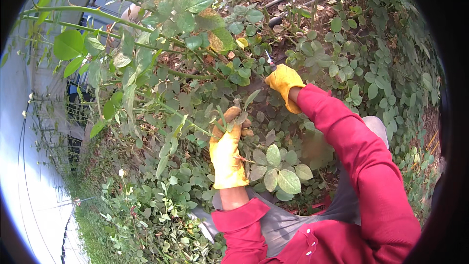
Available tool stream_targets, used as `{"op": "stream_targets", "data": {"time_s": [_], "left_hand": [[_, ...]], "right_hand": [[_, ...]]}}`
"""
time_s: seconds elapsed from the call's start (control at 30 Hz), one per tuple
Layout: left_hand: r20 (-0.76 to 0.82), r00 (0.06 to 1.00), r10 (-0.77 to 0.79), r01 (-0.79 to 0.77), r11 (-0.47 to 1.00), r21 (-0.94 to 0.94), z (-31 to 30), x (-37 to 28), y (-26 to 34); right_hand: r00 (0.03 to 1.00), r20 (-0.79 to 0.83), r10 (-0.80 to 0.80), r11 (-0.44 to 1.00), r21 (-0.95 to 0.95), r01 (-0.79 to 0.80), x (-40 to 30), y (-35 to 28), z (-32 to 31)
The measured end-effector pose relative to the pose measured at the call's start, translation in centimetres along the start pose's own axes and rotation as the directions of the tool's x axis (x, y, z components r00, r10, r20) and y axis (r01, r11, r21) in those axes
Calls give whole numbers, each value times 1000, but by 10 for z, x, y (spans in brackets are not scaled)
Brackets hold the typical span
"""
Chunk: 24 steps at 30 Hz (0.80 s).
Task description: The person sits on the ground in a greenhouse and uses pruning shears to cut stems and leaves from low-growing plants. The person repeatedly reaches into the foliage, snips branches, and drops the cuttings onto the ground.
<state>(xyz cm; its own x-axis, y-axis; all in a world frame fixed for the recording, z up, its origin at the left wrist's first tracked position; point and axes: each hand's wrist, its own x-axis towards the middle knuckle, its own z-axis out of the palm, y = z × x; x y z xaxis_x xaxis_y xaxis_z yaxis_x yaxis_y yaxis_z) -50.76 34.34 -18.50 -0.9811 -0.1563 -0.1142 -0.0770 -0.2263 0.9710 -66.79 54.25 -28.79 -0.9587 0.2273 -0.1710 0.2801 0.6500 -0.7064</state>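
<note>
My left hand (229,150), in a yellow work glove with tan fingertips, is closed around a green rose stem (221,115) and some leaves. A long thorny shoot (176,112) runs from this hand toward the upper left. A leafy sprig (274,172) shows just right of the left glove. Ahead and to the right, my right hand (285,82), gloved in yellow too, grips a small bladed cutting tool (270,60). Its thin bright blade points up and away, close above the soil. The glove hides most of the handle, so the exact tool is unclear.
Thick thorny rose canes (99,14) arch across the upper left. Dense rose foliage (388,80) borders the right. A dark pipe (278,20) lies on the leaf-littered soil at the top. Pale plastic sheeting (22,91) stands on the left.
</note>
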Motion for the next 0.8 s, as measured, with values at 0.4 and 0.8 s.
{"op": "stream_targets", "data": {"time_s": [0.4, 0.8], "left_hand": [[35, 999, -1, 2, 999, -38, 0, -3, 4], [23, 999, -36, 37, 999, -27, 5, -4, 3]], "right_hand": [[923, 361, 135, 610, 704, -364, 36, 41, -10], [858, 481, 180, 384, 768, -512, 46, 42, -11]]}}
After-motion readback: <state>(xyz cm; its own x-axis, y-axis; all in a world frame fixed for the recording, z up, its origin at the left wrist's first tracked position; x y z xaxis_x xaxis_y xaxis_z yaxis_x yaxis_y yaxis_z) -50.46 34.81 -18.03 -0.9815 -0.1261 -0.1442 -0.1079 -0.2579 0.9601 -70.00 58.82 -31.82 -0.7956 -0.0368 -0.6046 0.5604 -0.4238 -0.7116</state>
